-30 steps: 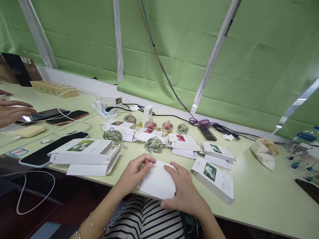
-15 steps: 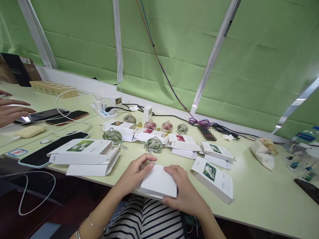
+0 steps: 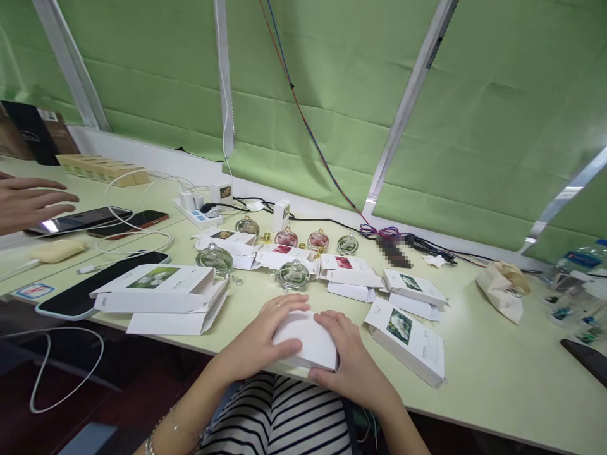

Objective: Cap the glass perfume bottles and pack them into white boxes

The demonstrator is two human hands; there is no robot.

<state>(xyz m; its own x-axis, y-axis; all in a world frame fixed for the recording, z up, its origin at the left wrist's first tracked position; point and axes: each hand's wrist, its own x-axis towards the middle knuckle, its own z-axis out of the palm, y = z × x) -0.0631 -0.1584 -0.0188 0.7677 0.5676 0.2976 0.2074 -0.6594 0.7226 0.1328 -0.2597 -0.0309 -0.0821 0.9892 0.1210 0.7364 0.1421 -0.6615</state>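
Note:
A plain white box (image 3: 308, 339) lies at the table's front edge between my two hands. My left hand (image 3: 268, 335) curves around its left side, fingers over the far edge and thumb on the top face. The right side is gripped by my right hand (image 3: 348, 354), thumb at the near corner and fingers on top. Just beyond stands a green flower-filled glass bottle (image 3: 293, 276); another green bottle (image 3: 214, 260) is to its left. Right of my hands rests a white carton with a white-flower picture (image 3: 406, 341), and to the left lies an opened carton (image 3: 156, 284).
Several opened cartons (image 3: 348, 270) and round bottles (image 3: 317, 240) stand farther back. Phones (image 3: 104, 284), white cables and a power strip (image 3: 196, 213) lie left, near another person's hand (image 3: 35, 201). At right are a cloth pouch (image 3: 502, 291) and clear containers (image 3: 585, 297).
My left hand has shifted around the box's left side, its thumb now flatter on top. My right hand stays on the box. The other person's hand has moved slightly right.

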